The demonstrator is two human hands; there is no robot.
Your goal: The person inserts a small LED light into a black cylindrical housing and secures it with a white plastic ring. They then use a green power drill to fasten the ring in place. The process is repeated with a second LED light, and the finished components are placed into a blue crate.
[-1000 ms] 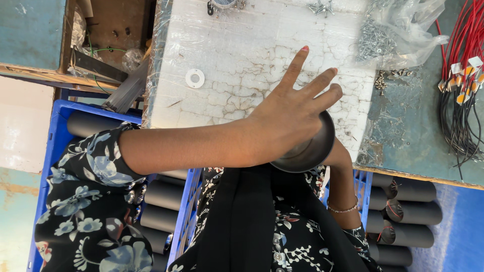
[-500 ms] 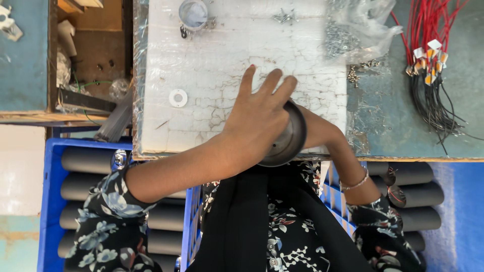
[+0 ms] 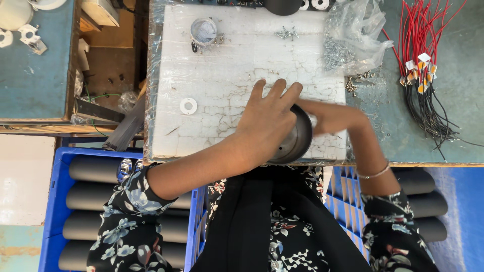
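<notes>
Dark metal is what your left hand [image 3: 267, 123] covers — a round, cup-shaped housing [image 3: 292, 143] standing at the near edge of the white board [image 3: 227, 80], its curved wall and rim showing past your palm. Your fingers lie spread over its top, so the hand is wide and pressing down on it rather than wrapped around it. Your right hand [image 3: 327, 116] comes in from the other side, touching the housing's right edge; it is blurred, and you cannot tell whether its fingers pinch anything.

The board is wrapped in clear film, cracked in pattern, and sits on a worn blue-green bench [image 3: 454, 126]. On the board, well to the left of your hands, lies a small white washer [image 3: 188, 106]; near the far edge stands a little clear cup [image 3: 203, 31], with a small cluster of screws [image 3: 287, 34] to its right. A clear plastic bag of screws [image 3: 348, 45] lies at the board's right corner. Farther right, a bundle of red and black wires [image 3: 423, 75] rests on the bench — well apart from your hands. Below the bench edge, a blue crate [image 3: 53, 201] on your left holds dark grey cylinders [image 3: 96, 168] lying side by side
</notes>
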